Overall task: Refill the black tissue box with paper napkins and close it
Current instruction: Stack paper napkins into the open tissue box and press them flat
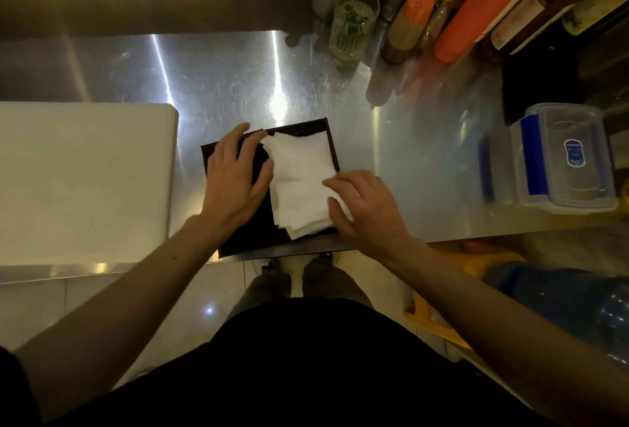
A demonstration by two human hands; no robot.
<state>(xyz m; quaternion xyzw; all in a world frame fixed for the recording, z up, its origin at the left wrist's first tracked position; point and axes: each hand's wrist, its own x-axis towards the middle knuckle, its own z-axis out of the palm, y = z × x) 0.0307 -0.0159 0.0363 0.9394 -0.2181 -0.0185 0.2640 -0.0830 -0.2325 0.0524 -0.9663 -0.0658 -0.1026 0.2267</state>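
Note:
The black tissue box (pixel 250 239) lies open on the steel counter, at its front edge. A stack of white paper napkins (pixel 299 181) rests in the box's right half, its near corner sticking out over the box's front rim. My left hand (pixel 235 178) lies flat on the left part of the box, fingers spread, thumb touching the napkins' left edge. My right hand (pixel 364 205) rests on the stack's right near corner, fingers curled on the paper. No lid of the box is visible apart from what my left hand covers.
A white cutting board (pixel 81 181) lies left of the box. A clear plastic container with blue clips (pixel 565 157) stands at the right. A glass (pixel 352 23), squeeze bottles (pixel 412 21) and other bottles crowd the back right. A blue water jug (pixel 578 307) sits below the counter.

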